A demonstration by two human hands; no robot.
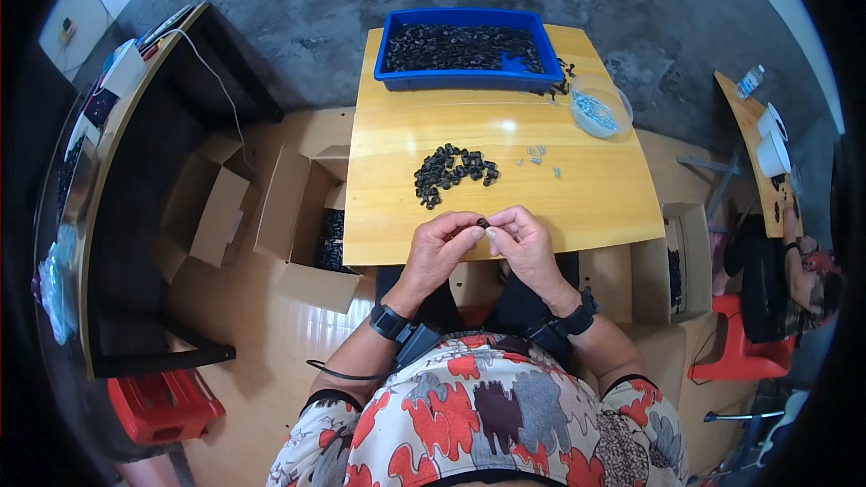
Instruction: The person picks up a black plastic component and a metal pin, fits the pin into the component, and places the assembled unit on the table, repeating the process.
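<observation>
Both hands, left hand (444,242) and right hand (521,239), pinched one small black part (483,224) together above the surface (595,198) edge.

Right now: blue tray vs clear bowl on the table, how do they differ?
The blue tray is rectangular and opaque; the clear bowl is round and see-through. The tray is larger and holds small black parts; the bowl holds small pale pieces. Both sit at the table's far edge, beyond both hands.

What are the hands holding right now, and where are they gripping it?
A small black part, pinched between fingertips of left hand and right hand; exact grip spot too small to tell.
</observation>
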